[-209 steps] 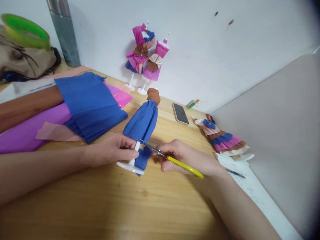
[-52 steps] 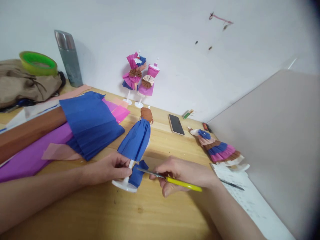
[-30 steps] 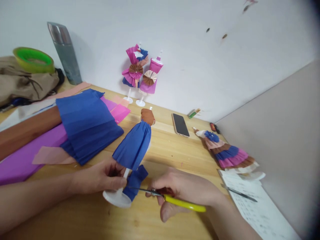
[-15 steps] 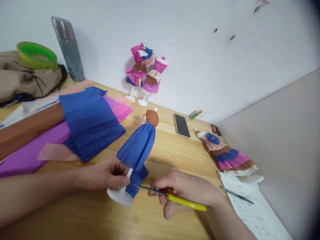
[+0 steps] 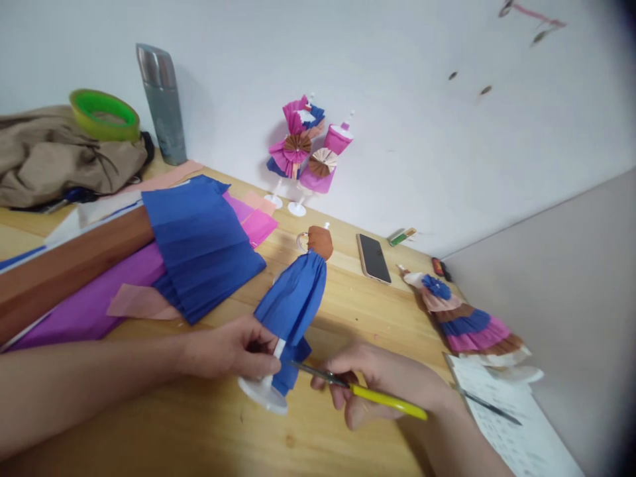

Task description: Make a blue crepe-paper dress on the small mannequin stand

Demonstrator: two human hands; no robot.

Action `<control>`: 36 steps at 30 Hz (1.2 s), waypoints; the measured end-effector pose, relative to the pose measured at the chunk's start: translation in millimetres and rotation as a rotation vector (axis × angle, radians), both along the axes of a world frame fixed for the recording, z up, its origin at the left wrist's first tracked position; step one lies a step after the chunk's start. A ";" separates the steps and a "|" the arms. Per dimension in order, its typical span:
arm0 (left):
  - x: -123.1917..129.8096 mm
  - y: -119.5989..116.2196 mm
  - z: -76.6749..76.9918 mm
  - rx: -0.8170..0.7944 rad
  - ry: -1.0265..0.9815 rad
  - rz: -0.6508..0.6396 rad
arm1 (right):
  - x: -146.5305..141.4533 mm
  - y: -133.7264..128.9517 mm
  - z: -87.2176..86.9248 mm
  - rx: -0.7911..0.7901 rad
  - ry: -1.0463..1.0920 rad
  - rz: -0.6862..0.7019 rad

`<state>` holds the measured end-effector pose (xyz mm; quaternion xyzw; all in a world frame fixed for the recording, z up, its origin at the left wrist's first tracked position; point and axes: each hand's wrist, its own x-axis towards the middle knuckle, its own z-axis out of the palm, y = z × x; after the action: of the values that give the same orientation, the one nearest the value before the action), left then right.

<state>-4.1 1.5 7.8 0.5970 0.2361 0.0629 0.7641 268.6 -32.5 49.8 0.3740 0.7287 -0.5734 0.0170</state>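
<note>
My left hand [image 5: 241, 348] is closed round the white post of a small dress form [image 5: 293, 291], which leans to the right. The form has a brown paper bodice, a gathered blue crepe-paper skirt and a white round base [image 5: 263, 397]. A folded strip of blue crepe paper [image 5: 288, 377] hangs below the skirt, beside the post. In my right hand [image 5: 370, 374] are scissors with yellow handles [image 5: 387, 401]. Their blades point left, with the tips close to the blue strip and the post. Whether the blades touch the paper I cannot tell.
Blue, brown and purple crepe-paper sheets [image 5: 203, 245] lie at left. Behind are two dressed forms [image 5: 318, 162], a bottle [image 5: 166, 112] and a tape roll [image 5: 104, 116] on a brown cloth bag [image 5: 64, 159]. A phone [image 5: 373, 258], a striped-dress form [image 5: 467, 321] and a notebook with a pen [image 5: 497, 407] lie at right.
The whole view has shifted, so everything appears farther right and mostly a little lower. Both hands keep their holds, and the scissors stay close to the post and blue strip.
</note>
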 end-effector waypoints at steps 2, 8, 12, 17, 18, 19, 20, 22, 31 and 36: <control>0.4 0.1 3.4 0.004 0.008 0.003 | -2.8 0.8 0.7 0.017 0.001 -0.003; 0.3 -0.4 3.7 0.014 -0.003 0.007 | -7.0 1.9 6.3 -0.016 0.019 0.030; -0.6 -0.5 -2.2 0.016 -0.029 -0.003 | -7.4 0.9 4.7 -0.001 0.054 0.028; -0.1 -0.6 -2.3 0.004 -0.023 0.014 | -8.2 0.1 1.4 0.029 0.025 0.027; 0.1 -0.6 -1.8 -0.002 -0.024 0.016 | -7.7 0.4 1.3 0.023 0.023 0.026; 0.3 -0.6 -1.2 -0.006 -0.024 0.016 | -7.0 0.9 1.4 0.015 0.025 0.020; 0.4 -0.7 -0.8 -0.007 -0.022 0.016 | -6.2 1.4 1.9 0.003 0.032 0.009; 0.4 -1.0 0.1 -0.004 -0.022 0.018 | -4.7 2.5 4.0 -0.027 0.062 -0.014; 1.9 0.7 0.5 0.075 0.020 0.017 | -12.7 -7.3 19.0 -0.022 0.137 -0.095; 2.6 0.4 0.4 0.103 0.003 0.052 | -21.6 -12.6 29.3 -0.003 0.135 -0.100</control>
<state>-1.5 2.0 8.2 0.6293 0.2492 0.0939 0.7302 247.0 -45.0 79.0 0.3705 0.7077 -0.5985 -0.0602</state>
